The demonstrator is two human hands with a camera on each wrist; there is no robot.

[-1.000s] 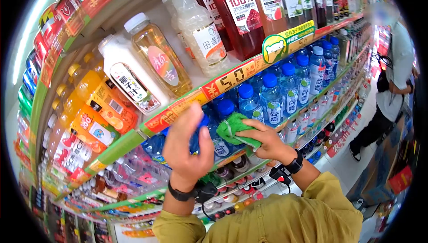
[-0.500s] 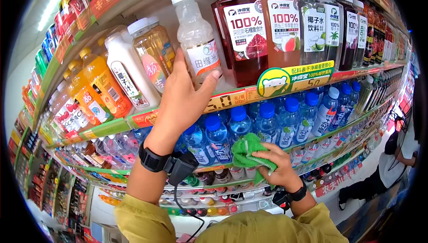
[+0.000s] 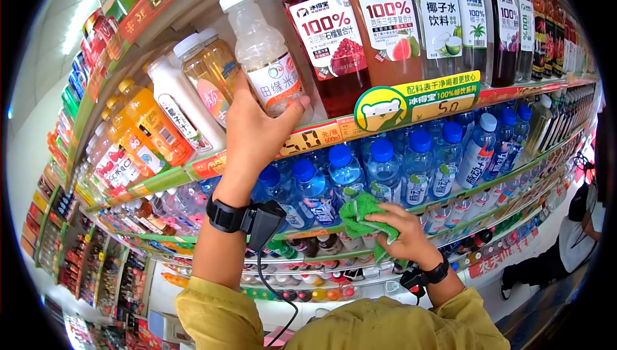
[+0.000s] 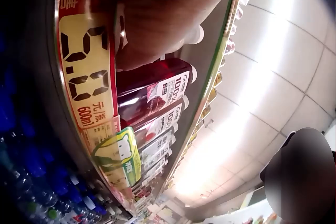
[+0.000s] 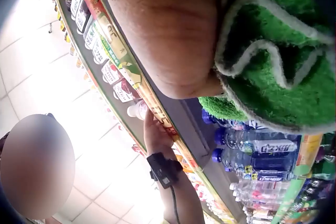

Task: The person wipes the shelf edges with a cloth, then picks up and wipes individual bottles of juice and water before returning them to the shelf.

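Note:
My left hand [image 3: 257, 128] grips the lower part of a clear bottle with a white cap and cloudy pale contents [image 3: 260, 48], thumb on its right side. The bottle leans a little to the left at the front of the upper shelf; the fingers behind it are hidden. In the left wrist view, the hand [image 4: 163, 14] covers most of it. Lower down, my right hand [image 3: 410, 239] holds a bunched green cloth [image 3: 361, 215] in front of the blue-capped bottles [image 3: 384, 170]. The cloth's pale edging [image 5: 273, 45] shows close up in the right wrist view.
Red juice bottles [image 3: 331, 41] stand just right of the gripped bottle, and an amber drink bottle [image 3: 209, 70] to its left. A price strip [image 3: 334, 133] with a bear sign [image 3: 380, 111] runs along the shelf edge. Another person [image 3: 572, 247] stands at the far right.
My left hand has risen from in front of the price strip to the pale bottle and taken hold of it. The right hand with the cloth has drawn down, away from the bottles.

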